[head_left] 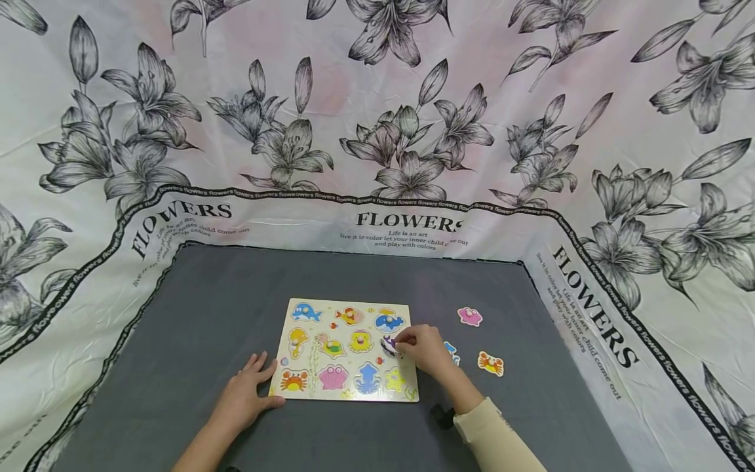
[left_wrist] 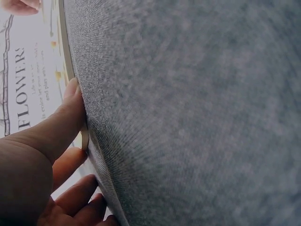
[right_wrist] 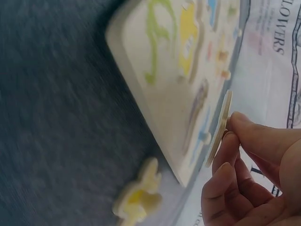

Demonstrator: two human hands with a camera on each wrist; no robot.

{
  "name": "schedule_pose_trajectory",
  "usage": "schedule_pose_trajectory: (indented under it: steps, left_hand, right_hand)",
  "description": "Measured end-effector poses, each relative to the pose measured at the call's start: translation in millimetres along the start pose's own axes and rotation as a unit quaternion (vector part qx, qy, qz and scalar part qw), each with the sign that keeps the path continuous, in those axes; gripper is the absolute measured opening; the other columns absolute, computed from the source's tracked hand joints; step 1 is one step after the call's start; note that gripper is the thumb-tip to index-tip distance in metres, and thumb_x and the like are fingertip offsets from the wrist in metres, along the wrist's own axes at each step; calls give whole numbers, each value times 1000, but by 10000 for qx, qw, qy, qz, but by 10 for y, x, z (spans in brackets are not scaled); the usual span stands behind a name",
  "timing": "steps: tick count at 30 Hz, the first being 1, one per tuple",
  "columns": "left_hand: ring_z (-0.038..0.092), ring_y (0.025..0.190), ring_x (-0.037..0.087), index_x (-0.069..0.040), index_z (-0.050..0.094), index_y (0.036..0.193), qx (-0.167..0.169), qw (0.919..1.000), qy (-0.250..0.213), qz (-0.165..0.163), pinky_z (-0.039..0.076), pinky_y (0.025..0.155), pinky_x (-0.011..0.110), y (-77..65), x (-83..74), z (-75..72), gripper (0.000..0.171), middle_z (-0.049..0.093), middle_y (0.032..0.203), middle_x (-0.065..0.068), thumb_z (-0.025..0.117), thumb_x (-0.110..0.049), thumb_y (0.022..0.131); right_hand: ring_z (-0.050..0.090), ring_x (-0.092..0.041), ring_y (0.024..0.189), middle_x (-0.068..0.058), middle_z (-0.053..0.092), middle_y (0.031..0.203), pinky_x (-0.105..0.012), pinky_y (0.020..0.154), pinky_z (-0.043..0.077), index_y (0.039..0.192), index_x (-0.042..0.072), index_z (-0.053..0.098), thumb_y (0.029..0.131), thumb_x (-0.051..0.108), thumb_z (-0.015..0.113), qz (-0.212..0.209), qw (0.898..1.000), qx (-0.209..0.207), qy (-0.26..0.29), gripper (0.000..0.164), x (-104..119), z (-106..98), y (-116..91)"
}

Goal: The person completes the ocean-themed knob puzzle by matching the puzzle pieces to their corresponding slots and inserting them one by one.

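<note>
A cream puzzle board with sea-animal shapes lies on the grey cloth. My left hand touches its near left corner, thumb along the near edge and fingers spread by the left side; in the left wrist view the thumb lies against the board's edge. My right hand pinches a purple-and-white puzzle piece over the board's right side. That piece appears edge-on in the right wrist view, tilted and apart from the board, near a purple-edged recess. The fingers hide part of it.
Right of the board lie a pink fish piece, an orange crab piece and a blue piece partly hidden by my right hand. A small black object shows beside the right sleeve. Flower-printed fabric stands behind the grey surface.
</note>
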State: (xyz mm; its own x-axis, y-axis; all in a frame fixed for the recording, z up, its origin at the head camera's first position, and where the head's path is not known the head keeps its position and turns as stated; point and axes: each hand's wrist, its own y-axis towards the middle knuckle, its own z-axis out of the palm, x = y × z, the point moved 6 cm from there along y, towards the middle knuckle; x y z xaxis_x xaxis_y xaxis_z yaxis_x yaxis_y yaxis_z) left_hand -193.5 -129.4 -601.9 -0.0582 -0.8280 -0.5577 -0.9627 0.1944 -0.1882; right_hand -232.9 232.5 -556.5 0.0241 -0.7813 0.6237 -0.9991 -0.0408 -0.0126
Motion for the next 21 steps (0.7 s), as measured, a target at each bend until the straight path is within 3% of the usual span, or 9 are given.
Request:
schedule_pose_trajectory:
  steps: [11,21]
  left_hand:
    - [24,150,46,-7,51,148,75,10000,20,-49,30,111,71,2,-4,7,92,32,161,21,88,-43,71]
    - [24,150,45,-6,52,147,38,10000,29,11,29,112,71,1,-18,-26,92,32,161,22,88,-42,71]
  right_hand:
    - [58,-12,70,2,71,81,-25,59,50,88,11,80,87,15,80,86,9995,243,-182,4,-106,149,38]
    - [56,-14,69,2,68,78,-26,58,49,89,10,80,87,13,79,31,9982,443,-394,4,-65,168,60]
